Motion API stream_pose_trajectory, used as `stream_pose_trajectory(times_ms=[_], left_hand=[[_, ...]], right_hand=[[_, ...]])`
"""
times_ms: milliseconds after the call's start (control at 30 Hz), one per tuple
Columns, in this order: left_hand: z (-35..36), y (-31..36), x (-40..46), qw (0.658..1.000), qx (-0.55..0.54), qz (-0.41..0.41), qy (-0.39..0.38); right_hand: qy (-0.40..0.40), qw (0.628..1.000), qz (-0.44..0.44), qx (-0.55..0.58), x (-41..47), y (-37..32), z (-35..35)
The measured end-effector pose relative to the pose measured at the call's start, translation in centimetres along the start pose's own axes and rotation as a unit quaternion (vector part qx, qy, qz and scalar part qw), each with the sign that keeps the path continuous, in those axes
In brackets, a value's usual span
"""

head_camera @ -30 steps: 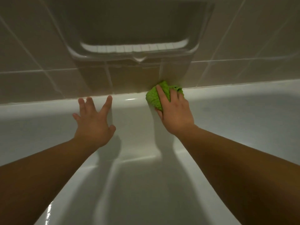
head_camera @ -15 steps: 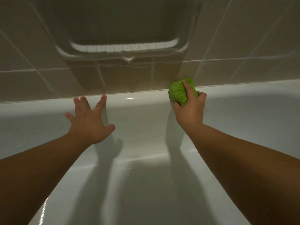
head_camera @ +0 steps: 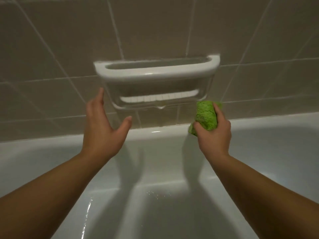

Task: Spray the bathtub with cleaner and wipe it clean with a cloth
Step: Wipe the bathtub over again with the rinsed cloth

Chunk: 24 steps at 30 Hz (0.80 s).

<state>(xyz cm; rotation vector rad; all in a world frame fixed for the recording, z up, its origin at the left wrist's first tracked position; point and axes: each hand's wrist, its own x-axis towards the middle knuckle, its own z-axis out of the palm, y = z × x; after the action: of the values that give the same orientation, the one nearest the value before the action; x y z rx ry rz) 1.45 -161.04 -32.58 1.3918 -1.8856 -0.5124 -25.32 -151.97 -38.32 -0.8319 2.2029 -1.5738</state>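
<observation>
The white bathtub [head_camera: 155, 152] fills the lower half of the view, its far rim running below the tiled wall. My right hand [head_camera: 214, 135] grips a bunched green cloth [head_camera: 206, 116], raised just above the far rim at the right. My left hand [head_camera: 101, 128] is lifted off the tub with straight fingers and the thumb spread, its fingertips near the lower left corner of the soap dish. The tub floor glistens with wet streaks. No spray bottle is in view.
A white ceramic soap dish [head_camera: 157, 71] with a grab bar is set into the beige tiled wall [head_camera: 69, 40] above the tub rim, between my two hands.
My left hand left the tub wall and rose toward the soap dish. The right hand lifted the cloth from the rim and moved right. The view tilted up.
</observation>
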Motion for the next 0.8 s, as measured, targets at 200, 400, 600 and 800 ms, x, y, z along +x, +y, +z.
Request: stream_pose_trajectory(times_ms=[200,400,600,800], left_hand=[[-3.1,3.3,2.2,0.993,0.044,0.112,-0.005],[-4.3,3.3,5.9,0.935,0.152,0.313,-0.068],[-5.4,3.4,10.2,0.874,0.217,0.404,-0.163],[-4.1,4.9,14.1,0.796,0.26,0.483,-0.256]], right_hand=[[-0.044,0.997,-0.042,-0.036,-0.4,-4.4,-0.3],[-0.07,0.958,-0.13,-0.246,1.9,-7.5,1.3],[-0.089,0.91,-0.18,-0.363,3.1,-8.6,3.3],[-0.075,0.878,-0.178,-0.439,4.3,-8.9,4.8]])
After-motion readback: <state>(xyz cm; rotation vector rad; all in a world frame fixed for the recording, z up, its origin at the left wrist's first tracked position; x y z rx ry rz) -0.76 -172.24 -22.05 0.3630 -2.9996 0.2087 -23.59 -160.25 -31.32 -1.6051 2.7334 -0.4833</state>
